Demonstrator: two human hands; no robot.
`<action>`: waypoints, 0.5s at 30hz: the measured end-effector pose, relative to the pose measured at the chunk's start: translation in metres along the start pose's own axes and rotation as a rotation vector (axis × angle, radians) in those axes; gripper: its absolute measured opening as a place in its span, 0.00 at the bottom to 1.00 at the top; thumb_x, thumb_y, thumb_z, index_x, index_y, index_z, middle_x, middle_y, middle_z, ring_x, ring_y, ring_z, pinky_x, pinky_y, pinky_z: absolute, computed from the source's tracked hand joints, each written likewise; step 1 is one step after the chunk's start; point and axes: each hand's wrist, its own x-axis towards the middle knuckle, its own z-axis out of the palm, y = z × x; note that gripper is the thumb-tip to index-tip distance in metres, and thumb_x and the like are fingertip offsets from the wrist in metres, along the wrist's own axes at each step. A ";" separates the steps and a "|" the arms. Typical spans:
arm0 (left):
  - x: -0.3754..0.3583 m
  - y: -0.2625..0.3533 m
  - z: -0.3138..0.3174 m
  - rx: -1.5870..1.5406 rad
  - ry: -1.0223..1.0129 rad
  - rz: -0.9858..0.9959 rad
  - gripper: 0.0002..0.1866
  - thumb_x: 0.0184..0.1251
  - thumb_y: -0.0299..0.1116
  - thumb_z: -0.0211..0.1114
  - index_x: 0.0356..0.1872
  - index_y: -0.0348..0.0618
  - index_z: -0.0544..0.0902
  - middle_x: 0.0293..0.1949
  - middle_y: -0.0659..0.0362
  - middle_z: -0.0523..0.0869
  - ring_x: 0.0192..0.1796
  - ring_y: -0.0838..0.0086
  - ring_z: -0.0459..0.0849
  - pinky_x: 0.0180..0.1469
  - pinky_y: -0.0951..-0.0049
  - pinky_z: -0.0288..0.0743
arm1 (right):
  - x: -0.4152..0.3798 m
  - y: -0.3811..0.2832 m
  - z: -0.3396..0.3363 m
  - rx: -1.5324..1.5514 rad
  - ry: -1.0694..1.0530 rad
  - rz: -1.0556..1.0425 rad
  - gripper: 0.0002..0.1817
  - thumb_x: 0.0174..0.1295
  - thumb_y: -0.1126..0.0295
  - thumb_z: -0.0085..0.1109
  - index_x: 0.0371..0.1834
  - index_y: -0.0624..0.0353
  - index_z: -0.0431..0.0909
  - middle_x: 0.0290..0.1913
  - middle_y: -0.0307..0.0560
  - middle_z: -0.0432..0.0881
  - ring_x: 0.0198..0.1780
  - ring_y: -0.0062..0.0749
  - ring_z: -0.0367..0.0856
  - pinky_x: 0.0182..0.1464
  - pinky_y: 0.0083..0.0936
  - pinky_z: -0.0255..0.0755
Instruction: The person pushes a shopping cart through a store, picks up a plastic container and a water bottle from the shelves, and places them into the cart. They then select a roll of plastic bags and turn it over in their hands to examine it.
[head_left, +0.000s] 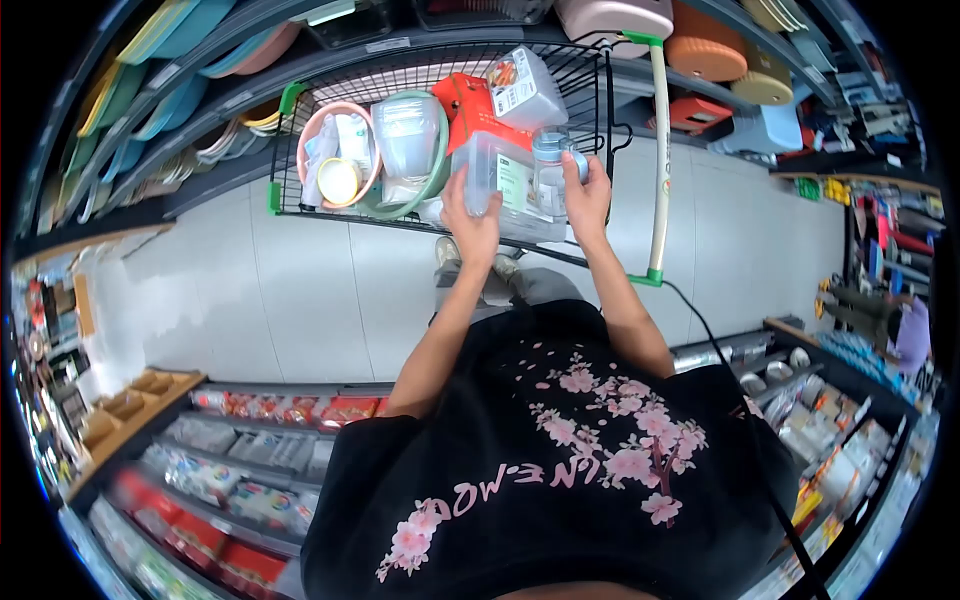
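Note:
My left hand (472,218) is closed on the near left end of a clear plastic storage box (510,178) with a pale green label, inside the shopping cart (340,218). At the box's right, my right hand (588,197) grips a clear jug with a blue lid (550,146) near its handle. Behind them lie a red package (466,100) and another clear container (528,88) with a food picture on its label. Toward the cart's left end sit a pink basin (304,140) and a green basin (438,160), both with smaller items inside.
The cart's push handle (660,160) stands at the right. Shelves with stacked basins (180,100) run behind the cart. Packaged goods fill the shelf (250,445) behind me. Grey floor (300,300) lies between, and another person (885,318) is far right.

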 end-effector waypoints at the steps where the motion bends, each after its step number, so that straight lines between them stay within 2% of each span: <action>1: -0.003 -0.009 -0.001 -0.025 -0.018 -0.038 0.38 0.58 0.32 0.76 0.72 0.50 0.73 0.71 0.45 0.70 0.75 0.49 0.64 0.75 0.51 0.54 | -0.005 -0.003 0.004 -0.017 0.025 0.012 0.21 0.71 0.53 0.65 0.38 0.65 0.80 0.26 0.44 0.80 0.28 0.23 0.71 0.33 0.27 0.69; 2: -0.005 -0.019 -0.003 0.054 -0.052 -0.007 0.39 0.60 0.34 0.74 0.74 0.50 0.69 0.73 0.44 0.68 0.76 0.48 0.63 0.75 0.49 0.53 | -0.006 -0.005 0.008 -0.083 0.025 0.050 0.21 0.71 0.54 0.65 0.37 0.65 0.79 0.25 0.44 0.79 0.27 0.23 0.71 0.32 0.27 0.69; 4: -0.001 -0.031 -0.008 0.069 -0.098 -0.012 0.39 0.62 0.36 0.73 0.75 0.50 0.69 0.74 0.43 0.67 0.76 0.46 0.63 0.75 0.47 0.53 | -0.009 -0.005 0.017 -0.185 0.037 0.111 0.22 0.71 0.53 0.64 0.32 0.65 0.76 0.22 0.44 0.77 0.25 0.25 0.69 0.30 0.30 0.68; 7: 0.008 -0.049 -0.010 0.186 -0.164 -0.009 0.38 0.65 0.39 0.71 0.77 0.51 0.66 0.74 0.43 0.66 0.76 0.44 0.63 0.75 0.45 0.53 | -0.010 0.014 0.033 -0.222 0.074 0.096 0.23 0.72 0.52 0.63 0.31 0.64 0.75 0.22 0.47 0.78 0.24 0.28 0.70 0.30 0.31 0.68; 8: 0.011 -0.056 -0.013 0.287 -0.209 0.012 0.39 0.67 0.40 0.70 0.77 0.51 0.65 0.74 0.42 0.66 0.76 0.44 0.63 0.76 0.45 0.54 | -0.012 0.019 0.034 -0.241 0.064 0.124 0.24 0.71 0.51 0.63 0.31 0.64 0.74 0.21 0.49 0.79 0.23 0.31 0.76 0.30 0.32 0.71; 9: 0.014 -0.058 -0.017 0.287 -0.219 0.010 0.39 0.67 0.40 0.70 0.77 0.51 0.65 0.74 0.42 0.66 0.76 0.44 0.63 0.76 0.45 0.54 | -0.015 0.020 0.037 -0.244 0.070 0.132 0.24 0.71 0.51 0.63 0.31 0.64 0.74 0.21 0.49 0.79 0.23 0.31 0.76 0.30 0.32 0.71; 11: 0.022 -0.061 -0.022 0.461 -0.354 -0.087 0.41 0.68 0.39 0.68 0.80 0.51 0.61 0.77 0.40 0.62 0.77 0.39 0.60 0.76 0.39 0.53 | -0.017 0.023 0.042 -0.209 0.082 0.174 0.24 0.71 0.51 0.63 0.32 0.64 0.75 0.21 0.50 0.81 0.23 0.32 0.82 0.30 0.32 0.73; 12: 0.027 -0.063 -0.023 0.459 -0.363 -0.072 0.41 0.68 0.39 0.68 0.80 0.51 0.61 0.77 0.40 0.62 0.77 0.39 0.60 0.76 0.39 0.53 | -0.017 0.026 0.045 -0.199 0.082 0.169 0.24 0.71 0.50 0.63 0.32 0.64 0.76 0.21 0.50 0.82 0.24 0.34 0.85 0.30 0.33 0.75; 15: 0.030 -0.063 -0.024 0.483 -0.477 -0.002 0.42 0.67 0.37 0.68 0.80 0.46 0.57 0.79 0.37 0.56 0.79 0.37 0.56 0.76 0.36 0.51 | -0.021 0.041 0.053 -0.231 0.117 0.201 0.24 0.71 0.50 0.62 0.32 0.64 0.76 0.21 0.52 0.83 0.25 0.39 0.86 0.31 0.35 0.76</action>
